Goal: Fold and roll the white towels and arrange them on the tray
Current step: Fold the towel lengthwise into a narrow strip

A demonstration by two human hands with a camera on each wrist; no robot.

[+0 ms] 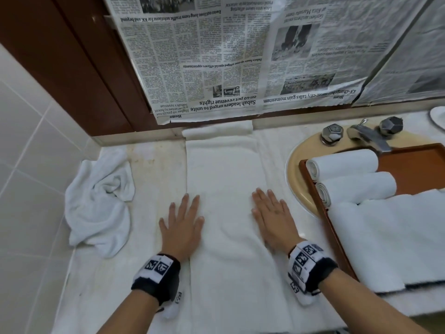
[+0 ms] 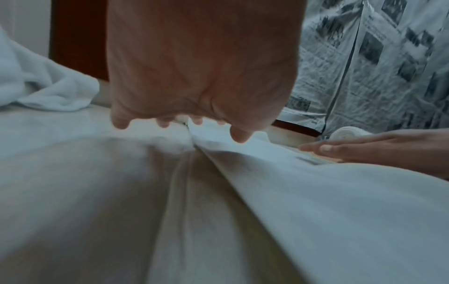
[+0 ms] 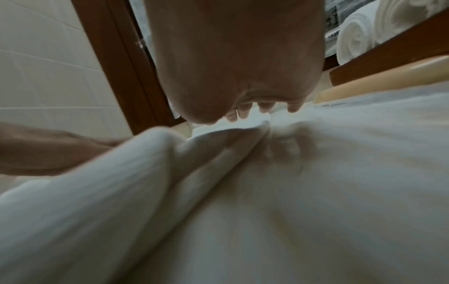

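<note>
Terry cloth, soft, limp and light: the folded towel (image 1: 224,189) lies as a long strip on the desk (image 1: 156,165), just beside the tray (image 1: 414,165). Both hands, left hand (image 1: 181,225) and right hand (image 1: 272,218), press flat, fingers straight. Its near end is likely the best place to grasp for rolling.

The folded towel (image 1: 224,189) is seen as matt white terry cloth, as are the crumpled towel (image 1: 98,203) and the rolled towels (image 1: 344,162). The tray (image 1: 409,165) is finished in smooth reddish-brown wood. The faucet (image 1: 368,136) is made of dull, tarnished metal. The wall is covered with creased newspaper (image 1: 216,56); glossy tiles (image 1: 29,141) are fitted alongside.
</note>
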